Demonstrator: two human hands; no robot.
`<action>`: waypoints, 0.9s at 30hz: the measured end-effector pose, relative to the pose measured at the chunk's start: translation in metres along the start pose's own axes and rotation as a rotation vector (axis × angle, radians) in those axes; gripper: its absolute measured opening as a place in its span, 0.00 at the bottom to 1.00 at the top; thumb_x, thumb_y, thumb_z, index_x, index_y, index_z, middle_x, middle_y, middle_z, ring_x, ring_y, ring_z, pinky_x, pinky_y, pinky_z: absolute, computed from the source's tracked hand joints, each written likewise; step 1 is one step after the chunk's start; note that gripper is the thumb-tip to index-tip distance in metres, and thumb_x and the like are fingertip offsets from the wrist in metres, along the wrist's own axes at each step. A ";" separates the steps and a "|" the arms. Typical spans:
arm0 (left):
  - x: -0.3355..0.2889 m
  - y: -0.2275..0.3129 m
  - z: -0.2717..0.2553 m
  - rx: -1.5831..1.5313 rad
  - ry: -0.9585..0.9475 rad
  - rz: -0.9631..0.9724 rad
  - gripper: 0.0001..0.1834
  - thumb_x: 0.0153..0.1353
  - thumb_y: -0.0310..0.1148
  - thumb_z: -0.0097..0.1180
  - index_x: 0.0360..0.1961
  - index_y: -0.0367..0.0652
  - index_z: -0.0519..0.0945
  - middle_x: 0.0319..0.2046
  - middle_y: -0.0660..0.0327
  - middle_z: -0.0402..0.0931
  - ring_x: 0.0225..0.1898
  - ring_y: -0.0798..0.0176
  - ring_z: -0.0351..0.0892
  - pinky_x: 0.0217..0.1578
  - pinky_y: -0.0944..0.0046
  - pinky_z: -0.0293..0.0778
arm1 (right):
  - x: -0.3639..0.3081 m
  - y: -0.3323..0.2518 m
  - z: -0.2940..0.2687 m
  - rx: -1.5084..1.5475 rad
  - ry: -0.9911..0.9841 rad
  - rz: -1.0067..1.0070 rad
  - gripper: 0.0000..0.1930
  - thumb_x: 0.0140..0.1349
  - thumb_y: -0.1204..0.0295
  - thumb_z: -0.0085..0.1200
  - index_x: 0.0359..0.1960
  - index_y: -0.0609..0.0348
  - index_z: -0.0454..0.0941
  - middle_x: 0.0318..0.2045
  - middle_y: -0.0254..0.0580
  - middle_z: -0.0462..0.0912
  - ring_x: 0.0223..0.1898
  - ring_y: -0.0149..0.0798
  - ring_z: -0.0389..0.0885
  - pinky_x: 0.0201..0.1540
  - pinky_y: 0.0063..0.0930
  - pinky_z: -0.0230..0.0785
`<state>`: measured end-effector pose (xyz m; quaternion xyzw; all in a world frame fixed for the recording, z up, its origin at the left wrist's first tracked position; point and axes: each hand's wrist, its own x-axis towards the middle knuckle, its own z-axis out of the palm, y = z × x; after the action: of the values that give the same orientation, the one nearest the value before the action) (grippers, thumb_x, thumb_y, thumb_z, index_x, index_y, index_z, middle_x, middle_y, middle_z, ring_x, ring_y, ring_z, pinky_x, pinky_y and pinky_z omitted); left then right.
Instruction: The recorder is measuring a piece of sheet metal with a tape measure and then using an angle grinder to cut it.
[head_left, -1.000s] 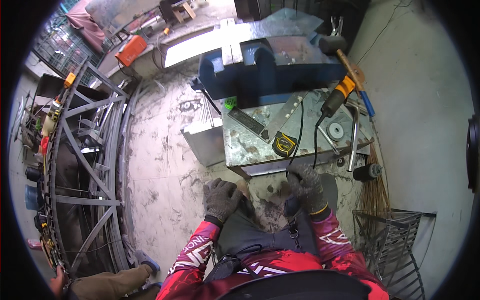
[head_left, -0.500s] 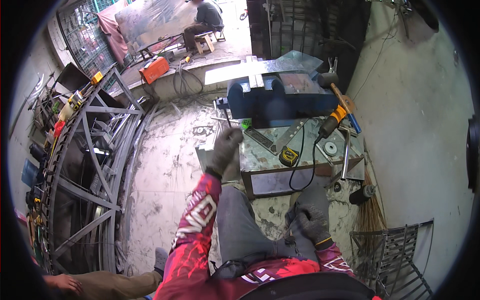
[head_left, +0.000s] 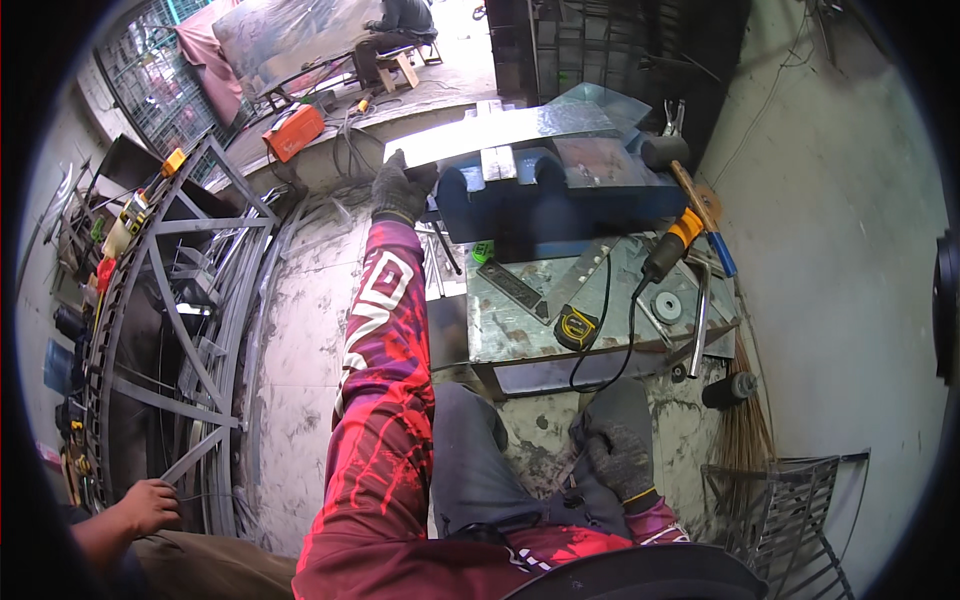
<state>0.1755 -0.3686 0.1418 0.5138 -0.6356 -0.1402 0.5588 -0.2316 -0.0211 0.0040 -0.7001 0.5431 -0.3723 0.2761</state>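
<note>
My left hand, in a dark grey glove, is closed on the left end of a shiny flat metal sheet. The sheet lies across the top of a blue bench vise, with a bright metal strip crossing it at the jaws. Below that hand hangs the vise's dark handle bar. My right hand, gloved too, rests on my right thigh with its fingers loosely spread and nothing visible in it.
On the metal bench are a tape measure, a metal square, an orange-and-black angle grinder, a disc and a hammer. Steel frames stand left. Another person's hand shows lower left; someone sits far back.
My left hand has moved up and away from the vise handle to the metal sheet's left end. My right hand stays on my thigh. The other person's hand at lower left has risen.
</note>
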 end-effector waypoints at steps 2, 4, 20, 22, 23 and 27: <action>0.012 0.024 0.007 -1.119 0.362 -0.652 0.23 0.67 0.46 0.55 0.48 0.32 0.75 0.46 0.47 0.79 0.47 0.47 0.80 0.48 0.54 0.80 | 0.002 -0.001 -0.003 -0.079 -0.002 -0.002 0.08 0.62 0.71 0.56 0.40 0.57 0.83 0.36 0.51 0.85 0.41 0.53 0.84 0.44 0.41 0.76; -0.005 0.047 -0.001 -1.121 0.381 -0.526 0.18 0.71 0.36 0.49 0.52 0.32 0.72 0.50 0.46 0.76 0.48 0.50 0.80 0.51 0.54 0.80 | 0.003 0.000 -0.004 -0.057 -0.002 0.028 0.08 0.61 0.71 0.57 0.40 0.58 0.83 0.37 0.51 0.85 0.41 0.53 0.84 0.44 0.40 0.76; -0.249 0.137 -0.049 -1.071 0.111 -0.266 0.24 0.72 0.39 0.47 0.64 0.37 0.65 0.57 0.49 0.73 0.55 0.45 0.77 0.51 0.42 0.80 | 0.076 -0.049 -0.082 1.459 0.004 0.086 0.28 0.73 0.56 0.48 0.67 0.58 0.58 0.52 0.47 0.77 0.38 0.41 0.84 0.41 0.38 0.80; -0.272 0.146 -0.043 -1.089 0.084 -0.270 0.25 0.72 0.39 0.49 0.64 0.37 0.65 0.56 0.49 0.74 0.53 0.45 0.79 0.49 0.41 0.81 | 0.079 -0.047 -0.084 1.348 0.140 0.057 0.26 0.72 0.66 0.50 0.66 0.62 0.59 0.43 0.45 0.79 0.32 0.38 0.83 0.36 0.35 0.81; -0.282 0.149 -0.042 -1.089 0.114 -0.314 0.25 0.71 0.40 0.50 0.63 0.37 0.66 0.55 0.50 0.74 0.53 0.46 0.79 0.49 0.42 0.81 | 0.077 -0.045 -0.084 1.346 0.139 0.068 0.26 0.72 0.66 0.50 0.66 0.62 0.59 0.43 0.45 0.79 0.32 0.38 0.83 0.36 0.35 0.81; -0.300 0.152 -0.040 -1.064 0.127 -0.355 0.23 0.70 0.42 0.53 0.59 0.39 0.70 0.50 0.52 0.76 0.49 0.50 0.81 0.43 0.47 0.83 | 0.065 -0.035 -0.084 0.954 0.297 0.189 0.22 0.69 0.77 0.46 0.64 0.63 0.63 0.35 0.40 0.78 0.26 0.32 0.80 0.29 0.27 0.79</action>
<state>0.0885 -0.0446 0.0996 0.2680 -0.3462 -0.5021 0.7458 -0.2728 -0.0730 0.0944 -0.3833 0.4068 -0.6480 0.5174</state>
